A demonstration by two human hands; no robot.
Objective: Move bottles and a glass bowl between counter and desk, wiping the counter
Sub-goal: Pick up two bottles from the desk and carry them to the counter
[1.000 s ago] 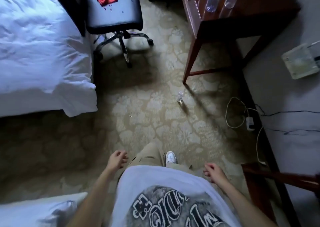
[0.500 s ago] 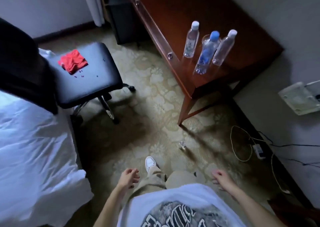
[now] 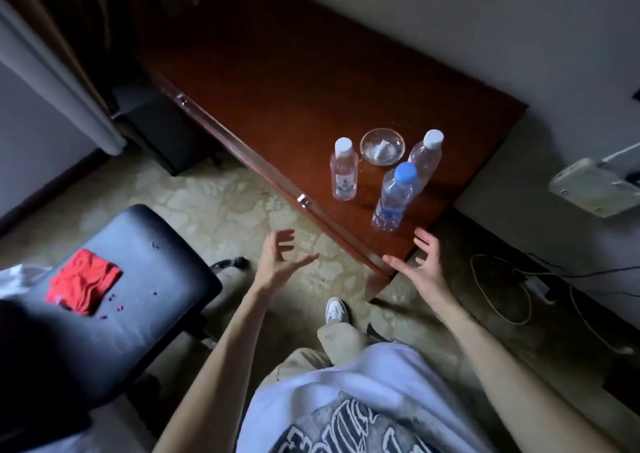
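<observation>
Three clear plastic bottles stand near the close end of the dark wooden desk [image 3: 277, 72]: a white-capped one [image 3: 343, 170] on the left, a blue-capped one [image 3: 394, 194] nearest me, and another white-capped one [image 3: 425, 156] behind it. A glass bowl [image 3: 382, 146] with something pale inside sits between them. My left hand [image 3: 278, 262] hangs open over the carpet, short of the desk's edge. My right hand [image 3: 420, 267] is open at the desk's near corner, just below the blue-capped bottle. Neither hand touches anything.
A black office chair [image 3: 138, 279] stands at the left with a red cloth [image 3: 83, 281] on its seat. Cables and a charger [image 3: 533, 284] lie on the floor by the right wall. A pale device [image 3: 592, 188] is mounted on that wall. A curtain [image 3: 62, 72] hangs at far left.
I have stepped closer to the desk and the view has tilted up. Both hands have risen from my sides and spread open toward the bottles.
</observation>
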